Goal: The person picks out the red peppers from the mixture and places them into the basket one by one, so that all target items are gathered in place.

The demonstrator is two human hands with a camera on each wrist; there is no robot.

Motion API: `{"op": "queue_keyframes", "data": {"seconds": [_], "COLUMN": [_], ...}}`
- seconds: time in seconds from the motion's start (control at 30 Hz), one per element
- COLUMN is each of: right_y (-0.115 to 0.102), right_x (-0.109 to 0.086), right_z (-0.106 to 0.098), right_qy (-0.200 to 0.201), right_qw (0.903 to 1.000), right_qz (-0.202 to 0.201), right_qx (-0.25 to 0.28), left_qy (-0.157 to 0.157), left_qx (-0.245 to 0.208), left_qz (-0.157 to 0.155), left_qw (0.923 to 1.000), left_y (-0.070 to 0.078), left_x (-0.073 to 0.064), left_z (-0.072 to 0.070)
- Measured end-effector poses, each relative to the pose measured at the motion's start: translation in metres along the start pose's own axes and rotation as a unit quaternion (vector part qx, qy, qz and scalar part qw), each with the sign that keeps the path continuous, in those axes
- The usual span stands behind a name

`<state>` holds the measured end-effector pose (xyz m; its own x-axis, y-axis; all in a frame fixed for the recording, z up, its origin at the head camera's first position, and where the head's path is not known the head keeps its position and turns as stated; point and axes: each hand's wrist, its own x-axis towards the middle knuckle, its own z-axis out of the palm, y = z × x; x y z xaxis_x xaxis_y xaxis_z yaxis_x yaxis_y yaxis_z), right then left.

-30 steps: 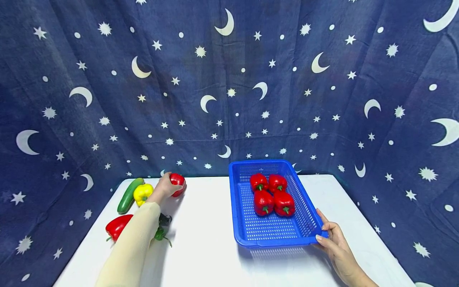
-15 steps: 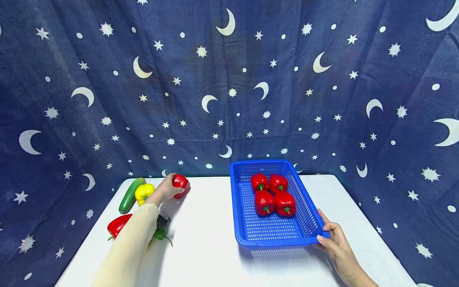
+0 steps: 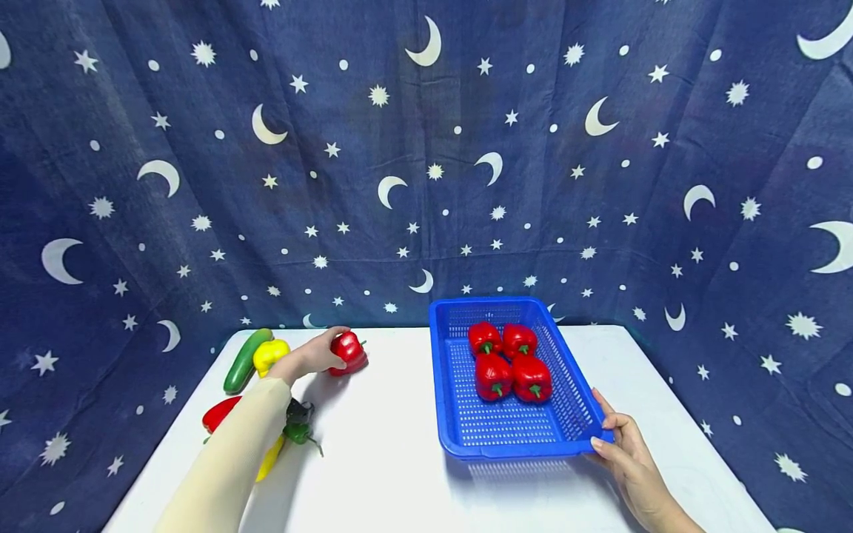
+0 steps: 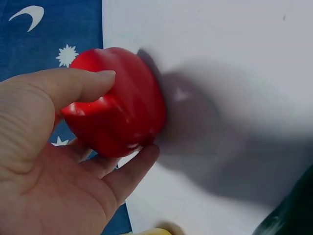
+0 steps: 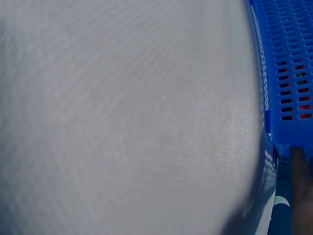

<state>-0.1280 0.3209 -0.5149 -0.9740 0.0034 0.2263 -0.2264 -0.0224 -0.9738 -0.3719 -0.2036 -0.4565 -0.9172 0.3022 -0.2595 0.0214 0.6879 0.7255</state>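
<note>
At the back left of the table, my left hand [image 3: 312, 357] holds a red bell pepper [image 3: 349, 352], its green stem pointing right. In the left wrist view the thumb lies across the upper side of the pepper [image 4: 127, 107] and the fingers are beneath it. My right hand [image 3: 631, 466] grips the near right corner of a blue perforated basket [image 3: 520, 449]. Several red bell peppers [image 3: 493, 376] sit grouped inside that basket. Only a finger [image 5: 301, 186] against the basket's edge shows in the right wrist view.
Left of and partly under my left arm lie a cucumber [image 3: 246, 361], a yellow bell pepper [image 3: 268, 355], a red pepper [image 3: 218, 413], a dark green pepper [image 3: 298, 431] and a long yellow item [image 3: 269, 460]. A star-patterned curtain [image 3: 373, 244] borders the white table [image 3: 373, 474].
My left hand has shifted slightly right with the red bell pepper, which has turned so its stem now shows. The right hand and basket have stayed in place.
</note>
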Motion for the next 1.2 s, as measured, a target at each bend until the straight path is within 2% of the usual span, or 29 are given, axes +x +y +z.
{"op": "queue_keyframes", "data": {"seconds": [0.1,0.17,0.23,0.3,0.43,0.57,0.7,0.97,1.07,1.2], "right_y": [0.000,0.001,0.001,0.000,-0.001,-0.001,-0.001,0.000,0.000,0.001], "right_x": [0.000,-0.001,-0.001,-0.001,-0.001,0.000,0.000,0.000,0.000,0.000], "right_z": [0.000,0.000,0.000,0.000,0.001,0.001,0.001,0.000,0.001,0.001], "right_qy": [0.001,0.000,0.000,0.000,0.002,0.002,-0.002,0.000,0.001,-0.001], "right_qw": [1.0000,1.0000,1.0000,1.0000,1.0000,1.0000,1.0000,1.0000,1.0000,1.0000], "right_qz": [0.000,-0.001,-0.001,0.000,0.003,0.005,0.003,-0.002,-0.001,-0.002], "right_qx": [0.001,0.002,0.003,0.002,0.000,-0.001,-0.001,0.000,-0.001,0.001], "left_qy": [-0.005,0.007,0.033,0.073,0.143,0.169,0.156,0.078,0.065,0.077], "left_qx": [-0.019,-0.028,-0.019,-0.009,0.004,0.027,0.040,0.008,-0.001,-0.009], "left_qz": [-0.001,-0.011,-0.020,-0.035,-0.063,-0.069,-0.054,-0.010,-0.018,-0.046], "left_qw": [0.9998,0.9995,0.9990,0.9967,0.9877,0.9829,0.9854,0.9969,0.9978,0.9960], "left_y": [0.003,0.005,0.006,0.008,0.010,0.012,0.011,0.013,0.011,0.006], "left_x": [0.000,0.000,0.000,0.001,0.005,0.005,0.003,0.000,0.002,0.005], "left_z": [0.001,0.003,0.007,0.012,0.022,0.028,0.029,0.019,0.016,0.017]}}
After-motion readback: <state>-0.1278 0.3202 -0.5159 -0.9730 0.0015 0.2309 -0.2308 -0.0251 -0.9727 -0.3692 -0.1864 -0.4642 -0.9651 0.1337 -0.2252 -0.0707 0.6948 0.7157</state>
